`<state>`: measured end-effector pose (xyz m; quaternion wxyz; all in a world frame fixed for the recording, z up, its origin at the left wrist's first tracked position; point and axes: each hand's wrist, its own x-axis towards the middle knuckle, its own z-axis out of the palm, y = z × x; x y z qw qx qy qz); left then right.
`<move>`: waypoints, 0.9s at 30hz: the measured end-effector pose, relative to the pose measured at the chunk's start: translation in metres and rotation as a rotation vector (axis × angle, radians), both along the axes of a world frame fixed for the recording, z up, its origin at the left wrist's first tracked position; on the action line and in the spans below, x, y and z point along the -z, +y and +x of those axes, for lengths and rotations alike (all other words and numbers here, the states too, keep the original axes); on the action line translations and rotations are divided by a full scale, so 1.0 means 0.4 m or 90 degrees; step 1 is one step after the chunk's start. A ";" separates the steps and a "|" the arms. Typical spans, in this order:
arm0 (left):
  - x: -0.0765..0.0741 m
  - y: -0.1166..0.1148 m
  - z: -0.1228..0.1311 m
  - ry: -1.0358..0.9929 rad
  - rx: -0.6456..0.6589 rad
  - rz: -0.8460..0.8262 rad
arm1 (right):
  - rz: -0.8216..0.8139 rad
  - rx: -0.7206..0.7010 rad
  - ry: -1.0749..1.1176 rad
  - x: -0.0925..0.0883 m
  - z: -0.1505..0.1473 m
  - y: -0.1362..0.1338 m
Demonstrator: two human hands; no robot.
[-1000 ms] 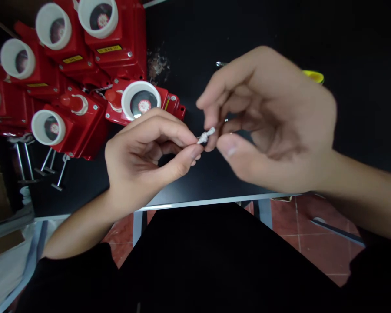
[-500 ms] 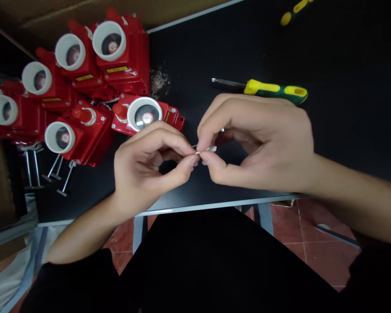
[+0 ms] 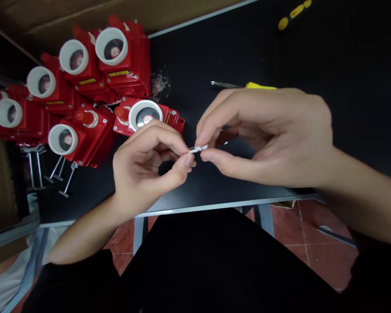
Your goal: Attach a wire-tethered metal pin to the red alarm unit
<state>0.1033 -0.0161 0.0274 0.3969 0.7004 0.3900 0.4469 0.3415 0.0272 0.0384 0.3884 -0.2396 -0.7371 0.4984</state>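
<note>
Between my fingertips is a short, thin white twisted cord (image 3: 198,148). My left hand (image 3: 154,163) pinches its left end between thumb and index finger. The thumb and index finger of my right hand (image 3: 263,137) close on its right end. Something small and shiny shows within the curl of my right hand, too little of it visible to name. Just beyond the left fingers lies a red box with a white ring (image 3: 145,114) around a dark round window. A screwdriver (image 3: 260,85) with a yellow handle lies behind my right hand, which hides part of it.
Several similar red boxes (image 3: 127,65) crowd the left of the black table (image 3: 215,52). Metal T-shaped rods (image 3: 68,180) hang near them. Small debris (image 3: 159,84) lies beside the boxes. Another yellow-handled tool (image 3: 295,14) is at the top right.
My right hand has shifted slightly right, its fingertips a little farther from the left ones. More of the white cord shows between them. The screwdriver's handle is now mostly covered by the right hand.
</note>
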 end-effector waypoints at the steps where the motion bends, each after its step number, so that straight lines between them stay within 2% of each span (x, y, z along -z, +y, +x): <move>1: -0.002 0.000 0.000 0.000 -0.001 -0.004 | 0.007 0.004 0.000 0.000 0.001 0.000; 10: -0.018 -0.013 0.010 -0.005 -0.018 -0.058 | -0.021 0.071 0.025 -0.002 0.002 -0.011; 13: -0.017 -0.013 0.009 -0.008 -0.019 -0.057 | 0.005 0.088 0.024 0.011 0.001 -0.009; 19: -0.007 -0.011 0.006 -0.043 0.000 -0.059 | 0.038 0.064 0.064 0.040 -0.008 -0.001; 27: 0.003 -0.012 0.006 -0.048 -0.020 -0.052 | 0.005 0.044 0.065 0.032 -0.010 0.011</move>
